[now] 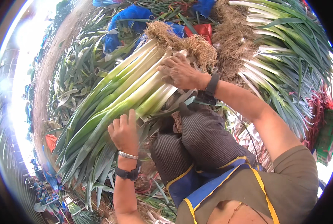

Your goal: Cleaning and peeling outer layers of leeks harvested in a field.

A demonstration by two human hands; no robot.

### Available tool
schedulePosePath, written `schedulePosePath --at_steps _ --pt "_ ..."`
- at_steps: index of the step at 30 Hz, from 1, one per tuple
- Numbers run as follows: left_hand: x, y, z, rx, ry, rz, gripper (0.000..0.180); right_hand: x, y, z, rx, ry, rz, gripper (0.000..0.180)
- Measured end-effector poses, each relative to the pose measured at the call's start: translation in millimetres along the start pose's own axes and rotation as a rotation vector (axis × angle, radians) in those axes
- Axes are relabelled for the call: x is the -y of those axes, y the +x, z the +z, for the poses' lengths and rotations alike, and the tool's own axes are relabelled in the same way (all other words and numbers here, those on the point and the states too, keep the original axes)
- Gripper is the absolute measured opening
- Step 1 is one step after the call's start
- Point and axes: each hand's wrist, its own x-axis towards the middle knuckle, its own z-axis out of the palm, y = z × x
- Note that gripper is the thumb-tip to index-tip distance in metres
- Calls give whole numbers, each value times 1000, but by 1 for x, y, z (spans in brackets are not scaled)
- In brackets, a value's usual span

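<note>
A big bunch of leeks (118, 93) lies slantwise before my knees, with its tangled brown roots (202, 50) at the upper right and green leaves spreading to the lower left. My right hand (179, 71) is closed over the white stalks near the root end. Lower down, my left hand (124, 133) is at the near side of the green leaves. Its fingers are bent inward, and what they hold, if anything, is hidden. Beside that hand a flat strip end (144, 120) sticks out from under the bunch.
More leeks (282, 56) are piled at the right, roots facing inward. Loose leaves (77, 71) cover the ground at the far left. Blue netting (125, 22) and a red plastic piece (201, 31) lie behind the bunch. My knees (204, 134) are close to it.
</note>
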Motion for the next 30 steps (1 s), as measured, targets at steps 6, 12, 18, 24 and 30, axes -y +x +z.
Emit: schedulePosePath --at_steps 6,12,18,24,30 --pt "11 10 -9 129 -244 -32 44 16 -22 -6 -71 -3 -171 46" --pt "27 22 -17 347 -411 -105 44 13 -12 -12 -3 119 -171 48" --pt "32 32 -17 521 -375 -130 43 8 8 -17 200 65 -259 39" --pt "19 22 -24 404 -384 -234 46 12 -1 -17 175 -9 -233 37" --pt "28 21 -31 -99 -394 53 41 10 -9 -13 118 17 -235 38"
